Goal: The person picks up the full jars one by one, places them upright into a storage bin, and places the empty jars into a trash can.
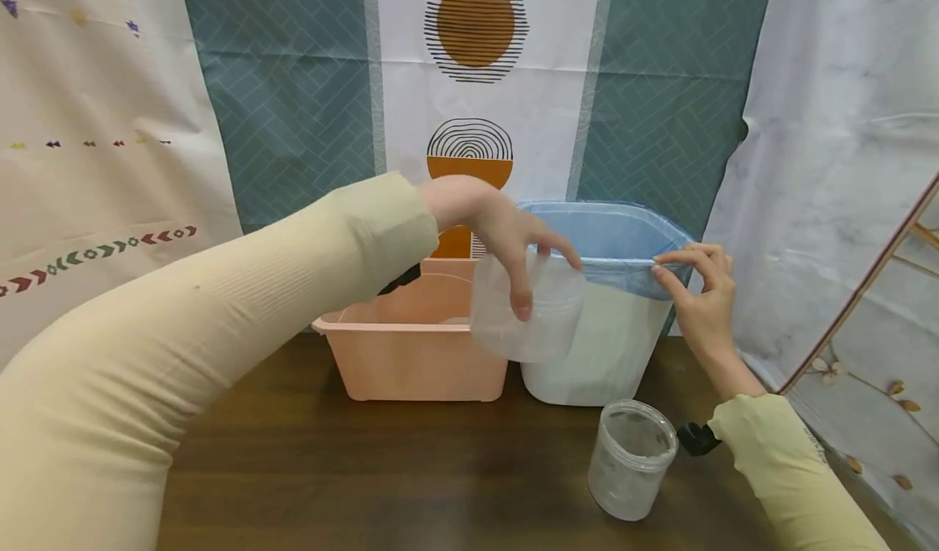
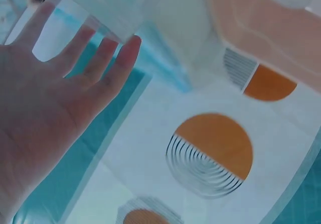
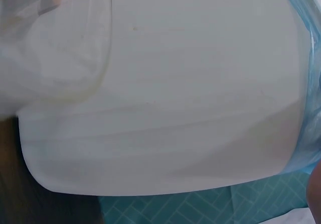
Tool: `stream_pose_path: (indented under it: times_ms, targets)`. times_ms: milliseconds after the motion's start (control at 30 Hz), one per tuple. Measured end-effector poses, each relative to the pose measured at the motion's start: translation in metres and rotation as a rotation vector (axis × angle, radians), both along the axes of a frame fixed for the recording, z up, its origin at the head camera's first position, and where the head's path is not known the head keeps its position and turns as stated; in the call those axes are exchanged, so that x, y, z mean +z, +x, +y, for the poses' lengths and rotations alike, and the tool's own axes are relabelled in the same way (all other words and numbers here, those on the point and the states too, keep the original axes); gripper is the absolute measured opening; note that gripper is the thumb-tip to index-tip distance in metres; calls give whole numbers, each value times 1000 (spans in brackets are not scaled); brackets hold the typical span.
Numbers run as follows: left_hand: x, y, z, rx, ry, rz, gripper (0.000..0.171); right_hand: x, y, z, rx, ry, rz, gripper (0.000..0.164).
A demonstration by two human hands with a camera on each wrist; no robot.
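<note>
Clear plastic container (image 1: 539, 335), one of two clear vessels in view, is held tilted above the tabletop (image 1: 330, 486), in front of the adjoining sides of two bins.

Left to right, the layout is as follows. One cream printed cloth (image 1: 110, 192) hangs at far left. One teal-and-white backdrop (image 1: 293, 86) with orange-brown circle and half-circle motifs hangs behind the bins. One pink rectangular bin (image 1: 418, 363) stands on the tabletop; a pale translucent item inside it is mostly hidden. One left hand (image 1: 506, 229) reaches across from above, thumb on the near side of the container and fingers spread along its far edge, gripping it. One white bin (image 1: 587, 372) stands just beside the pink bin, lined with one blue bag (image 1: 616, 229) folded over the rim. One clear jar (image 1: 623, 478), the second vessel, stands upright in front of the white bin. One right hand (image 1: 706, 286) pinches the blue bag at the rim between thumb and forefinger. Small marks on the right sleeve (image 1: 778, 453) are too small to read.
</note>
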State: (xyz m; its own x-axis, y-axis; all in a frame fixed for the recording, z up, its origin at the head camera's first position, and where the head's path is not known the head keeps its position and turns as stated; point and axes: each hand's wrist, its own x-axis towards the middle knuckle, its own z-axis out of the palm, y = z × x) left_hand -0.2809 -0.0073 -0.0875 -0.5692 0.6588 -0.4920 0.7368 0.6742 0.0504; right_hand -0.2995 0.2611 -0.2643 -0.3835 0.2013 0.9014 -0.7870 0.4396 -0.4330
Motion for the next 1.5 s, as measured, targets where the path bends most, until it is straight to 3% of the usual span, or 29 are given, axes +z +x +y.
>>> stream_pose_path:
  times_ms: [267,500,767,967,1167,1500]
  targets:
    - [40,-2,4,104,48,4,87,0,0,0,16,11,3,13]
    - [60,-11,11,49,64,99,91,1,2,2,15,13,16,13]
    - [69,-21,20,25,143,258,95,0,3,3,2,10,5,14]
    - [67,-29,25,16,242,360,97,1,2,2,14,17,-2,14]
    - [52,-45,30,-48,321,451,100,1,-1,2,12,14,2,14]
    - [19,-73,42,-99,402,457,103,0,-4,5,18,25,13,13]
